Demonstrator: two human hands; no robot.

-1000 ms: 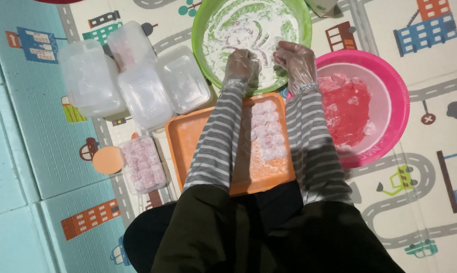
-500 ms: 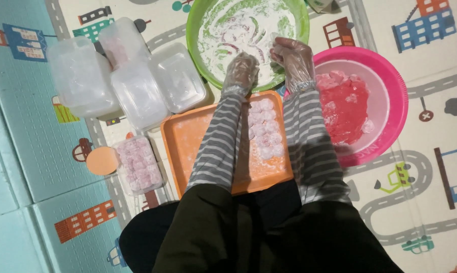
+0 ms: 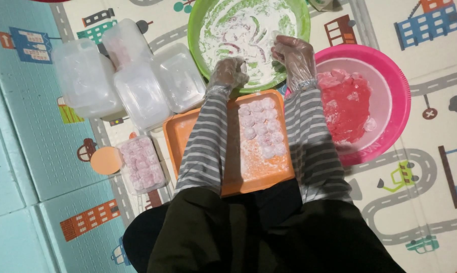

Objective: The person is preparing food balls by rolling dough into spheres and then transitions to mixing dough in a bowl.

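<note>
Both gloved hands sit in the floured green bowl [image 3: 248,35] above the orange tray [image 3: 188,136], left hand [image 3: 228,73] curled loosely, right hand [image 3: 294,53] pinching a floured piece, beside the pink bowl [image 3: 395,101].

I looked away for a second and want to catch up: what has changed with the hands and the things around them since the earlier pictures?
Little. The left hand stays at the green bowl's near rim; the right hand has lifted slightly over the flour, fingers curled, but whether it holds a piece cannot be told. The orange tray of floured balls, the pink bowl and the clear containers lie as before.
</note>
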